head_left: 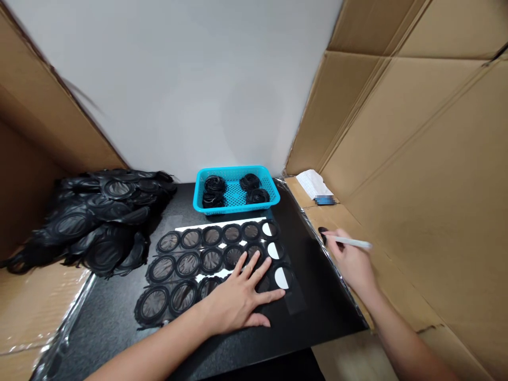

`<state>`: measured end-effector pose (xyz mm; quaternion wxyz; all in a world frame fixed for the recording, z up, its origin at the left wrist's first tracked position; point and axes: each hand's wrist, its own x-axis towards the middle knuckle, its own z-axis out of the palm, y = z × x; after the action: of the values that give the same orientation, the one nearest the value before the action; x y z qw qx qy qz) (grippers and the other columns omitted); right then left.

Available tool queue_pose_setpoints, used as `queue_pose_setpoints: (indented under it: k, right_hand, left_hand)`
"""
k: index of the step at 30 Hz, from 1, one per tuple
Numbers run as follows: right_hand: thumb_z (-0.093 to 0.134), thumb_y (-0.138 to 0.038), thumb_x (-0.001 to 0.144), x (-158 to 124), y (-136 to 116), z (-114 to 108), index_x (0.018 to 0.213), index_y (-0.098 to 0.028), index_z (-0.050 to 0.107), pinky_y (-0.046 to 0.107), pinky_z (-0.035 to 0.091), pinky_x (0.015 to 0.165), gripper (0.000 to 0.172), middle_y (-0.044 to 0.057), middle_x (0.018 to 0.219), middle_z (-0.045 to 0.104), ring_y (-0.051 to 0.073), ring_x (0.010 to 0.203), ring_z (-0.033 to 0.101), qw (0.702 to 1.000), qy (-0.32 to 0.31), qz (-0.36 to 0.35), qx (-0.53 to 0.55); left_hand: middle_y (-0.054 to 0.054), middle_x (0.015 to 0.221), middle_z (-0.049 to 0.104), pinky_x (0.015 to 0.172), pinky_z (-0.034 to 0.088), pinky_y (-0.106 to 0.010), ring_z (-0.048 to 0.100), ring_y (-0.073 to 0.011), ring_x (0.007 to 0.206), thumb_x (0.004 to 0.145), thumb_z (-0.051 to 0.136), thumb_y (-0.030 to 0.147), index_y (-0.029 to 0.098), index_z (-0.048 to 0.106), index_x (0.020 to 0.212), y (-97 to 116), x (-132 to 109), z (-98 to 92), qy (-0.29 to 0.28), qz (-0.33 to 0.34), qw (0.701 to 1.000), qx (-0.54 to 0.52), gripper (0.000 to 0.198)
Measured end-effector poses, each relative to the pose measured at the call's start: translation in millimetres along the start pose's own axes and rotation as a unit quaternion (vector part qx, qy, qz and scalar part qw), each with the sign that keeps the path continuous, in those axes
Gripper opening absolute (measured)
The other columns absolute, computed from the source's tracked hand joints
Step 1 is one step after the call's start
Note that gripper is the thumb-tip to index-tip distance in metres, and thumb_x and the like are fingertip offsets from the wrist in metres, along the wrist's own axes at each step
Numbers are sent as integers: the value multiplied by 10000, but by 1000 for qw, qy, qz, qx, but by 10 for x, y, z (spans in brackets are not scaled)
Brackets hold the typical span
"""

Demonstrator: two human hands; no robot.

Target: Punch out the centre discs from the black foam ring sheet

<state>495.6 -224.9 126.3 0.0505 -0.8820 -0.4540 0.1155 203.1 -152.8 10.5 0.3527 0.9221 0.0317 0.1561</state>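
Several black ring-shaped pieces [211,259] with thin dark film across them lie in rows over a white sheet [222,224]. In the rightmost column, white half-circles [281,278] show through the rings. My left hand [244,299] lies flat on the lower right of the rows, fingers spread, hiding some rings. Off the right edge of the black table, my right hand [349,259] is closed round a slim white pen-like tool [353,242]. A small dark piece [323,233] shows at its fingertips; I cannot tell whether it is part of the tool.
A blue perforated basket [236,210] holding bundles of black rings [215,183] stands at the back. To the left is a heap of black ring pieces [99,211]. Cardboard walls [416,159] flank the black table [313,296]. White paper [313,183] lies at the back right.
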Motion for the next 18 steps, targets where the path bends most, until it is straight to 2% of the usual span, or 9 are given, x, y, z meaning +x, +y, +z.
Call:
queue_pose_setpoints:
  k: [2,4,6,8,10,13,15,17,18]
  right_hand:
    - [447,-506,924,27,51,-61,893,-223,626,328,487,714,336,57,950,728,238,813,678,998,-32,38,33]
    - [477,-559,899,7,109,-79,861,-219,621,329,497,745,371,63,939,730,249,857,690,994,-51,66,77]
    - [516,-589,877,1,204,-78,864,-210,622,340,511,785,394,80,940,730,262,895,697,987,-50,86,125]
    - [550,-598,857,39,336,-85,858,-202,609,351,523,820,401,106,961,727,272,924,699,979,-35,100,176]
    - [558,-586,844,106,467,-107,831,-202,589,374,528,814,385,127,954,724,282,896,698,978,-8,117,172]
    - [512,-529,849,178,536,-137,814,-206,594,451,500,839,335,151,951,712,319,899,667,993,56,95,37]
    - [483,-493,871,164,448,-123,770,-207,576,491,452,931,316,163,1057,687,338,1021,623,993,112,26,-26]
    - [485,-469,910,92,274,-68,722,-206,536,477,423,995,327,148,1140,655,319,1108,586,990,137,-33,-1]
    - [492,-461,932,39,168,-26,723,-203,534,457,429,998,334,134,1146,648,297,1108,589,991,122,-46,39]
  left_hand:
    - [-96,1618,254,1158,150,-653,191,-397,1487,969,481,618,328,457,1490,14,-2,-1,6,30,999,16,597]
    - [-111,1583,332,1202,119,-578,237,-329,1487,1014,436,557,241,486,1466,42,2,-9,7,59,998,20,554]
    - [-149,1557,367,1223,160,-480,290,-289,1473,1033,411,526,168,488,1452,82,10,-26,-1,75,997,4,556]
    - [-148,1552,378,1216,214,-437,303,-289,1467,1031,399,544,151,461,1469,127,17,-52,-18,77,997,-24,592]
    - [-116,1565,367,1208,227,-470,264,-315,1479,1013,399,589,176,420,1504,170,19,-79,-37,69,996,-50,641]
    - [-87,1589,327,1186,215,-571,192,-368,1492,979,458,619,239,366,1545,225,12,-108,-56,56,994,-81,689]
    - [-65,1596,313,1162,210,-634,143,-397,1494,956,516,610,288,344,1557,259,5,-122,-57,56,992,-97,703]
    - [-19,1593,321,1127,191,-706,75,-420,1495,943,545,604,336,333,1556,294,1,-139,-57,63,990,-111,702]
    - [6,1590,325,1112,173,-734,42,-425,1494,945,541,603,348,330,1554,310,0,-150,-58,68,989,-116,693]
